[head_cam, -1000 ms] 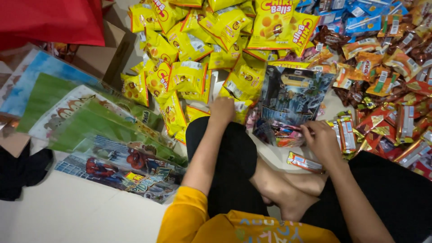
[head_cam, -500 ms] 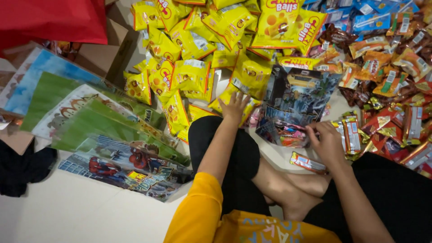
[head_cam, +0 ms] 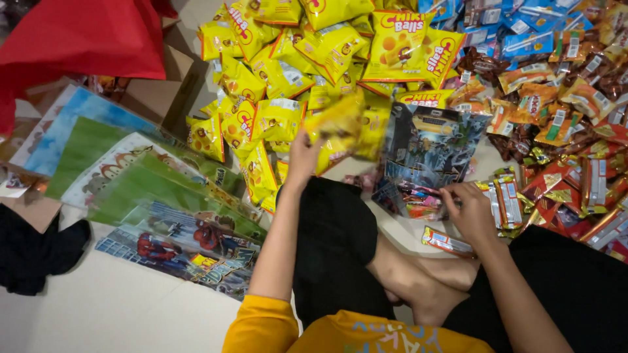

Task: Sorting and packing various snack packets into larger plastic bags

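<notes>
My left hand (head_cam: pixel 302 155) grips a yellow snack packet (head_cam: pixel 340 129) and holds it lifted, blurred, above my knee, in front of the heap of yellow snack packets (head_cam: pixel 281 72). My right hand (head_cam: pixel 468 208) pinches the lower edge of a clear printed gift bag (head_cam: pixel 428 153) that stands open on the floor with colourful sweets inside. A small red-and-white wrapped bar (head_cam: pixel 446 240) lies on the floor just below my right hand.
Red and gold wrapped bars (head_cam: pixel 575 189) and orange and brown packets (head_cam: pixel 556 91) pile up at the right, blue packets (head_cam: pixel 517 29) at the top. A fan of flat printed gift bags (head_cam: pixel 150 196) lies at left, beside a cardboard box (head_cam: pixel 154 91) and red cloth (head_cam: pixel 85 36).
My left hand reached into the yellow heap, closed on a packet and lifted it up. My right hand stayed at the gift bag's lower edge.
</notes>
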